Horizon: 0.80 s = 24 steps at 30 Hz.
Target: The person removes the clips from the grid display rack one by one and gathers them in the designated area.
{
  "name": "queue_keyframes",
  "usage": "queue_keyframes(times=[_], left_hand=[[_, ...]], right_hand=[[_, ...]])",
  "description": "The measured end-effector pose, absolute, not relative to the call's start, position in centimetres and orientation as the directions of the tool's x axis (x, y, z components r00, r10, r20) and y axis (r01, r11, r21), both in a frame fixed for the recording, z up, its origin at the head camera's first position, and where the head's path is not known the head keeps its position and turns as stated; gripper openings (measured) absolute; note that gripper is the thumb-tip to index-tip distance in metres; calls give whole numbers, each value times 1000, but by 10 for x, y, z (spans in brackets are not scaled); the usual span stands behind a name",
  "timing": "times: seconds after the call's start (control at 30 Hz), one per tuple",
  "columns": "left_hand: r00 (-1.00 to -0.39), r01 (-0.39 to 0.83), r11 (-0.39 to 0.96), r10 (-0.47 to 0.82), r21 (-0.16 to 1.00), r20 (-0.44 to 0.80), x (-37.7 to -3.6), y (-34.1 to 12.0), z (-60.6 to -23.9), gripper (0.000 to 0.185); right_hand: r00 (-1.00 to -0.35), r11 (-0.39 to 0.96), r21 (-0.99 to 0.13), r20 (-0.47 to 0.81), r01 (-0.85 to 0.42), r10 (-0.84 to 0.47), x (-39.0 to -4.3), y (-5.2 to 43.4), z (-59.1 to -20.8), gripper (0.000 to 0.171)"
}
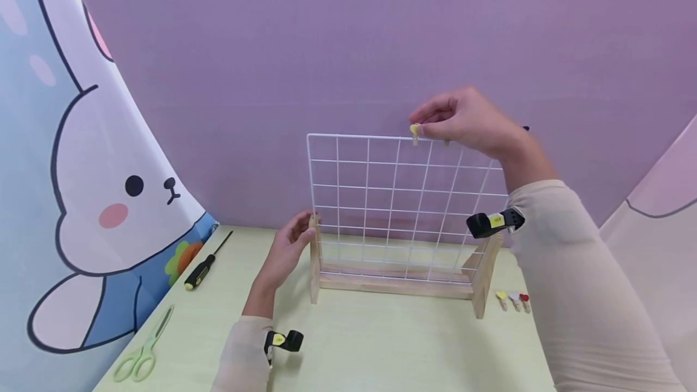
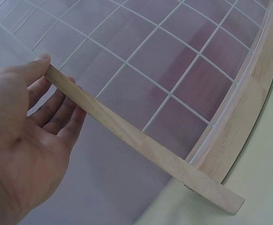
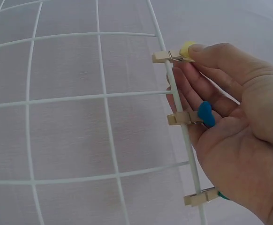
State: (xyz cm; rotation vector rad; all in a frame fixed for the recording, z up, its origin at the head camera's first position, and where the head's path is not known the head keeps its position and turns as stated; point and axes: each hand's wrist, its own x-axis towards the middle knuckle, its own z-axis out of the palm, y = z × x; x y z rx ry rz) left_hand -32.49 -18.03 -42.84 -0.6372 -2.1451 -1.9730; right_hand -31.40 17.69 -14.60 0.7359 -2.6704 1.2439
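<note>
A white wire grid (image 1: 354,136) stands upright in a wooden stand (image 1: 381,284). At its top wire my right hand (image 1: 463,120) pinches a small wooden clothespin with a yellow heart (image 3: 167,56) between thumb and fingers. The clothespin's wooden end crosses the wire. Beside it, under the palm in the right wrist view, a clothespin with a blue heart (image 3: 183,117) sits on the same wire. Another clothespin (image 3: 200,198) is farther along, its coloured top partly behind the hand. My left hand (image 1: 283,250) holds the upper end of the stand's left post (image 2: 127,133), thumb on one side and fingers on the other.
Three heart clothespins, yellow (image 1: 501,299), white (image 1: 515,300) and red (image 1: 525,302), lie right of the stand. A black screwdriver (image 1: 201,271) and green scissors (image 1: 143,352) lie at the table's left. A purple cloth (image 1: 245,77) hangs behind, a rabbit-print cloth (image 1: 98,168) at left.
</note>
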Motion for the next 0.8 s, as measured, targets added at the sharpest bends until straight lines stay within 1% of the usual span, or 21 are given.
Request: queue_keyframes(times=[0.27,0.57,0.8], left_hand=[[-897,408,35,201,912,393,-325,-180,-428,48],[-896,405,30,212,914,390,-325,-179,-429,52],[-890,420,31,208,907,405,-324,-178,-428,50]], right_hand=[[-883,552,-694,296,-461,-365,-314,178,-150,32],[-899,575,-692,312,-437,-308,-312,179,-153,28],[-897,572,-691,336,-441,-286,-311,178,-155,26]])
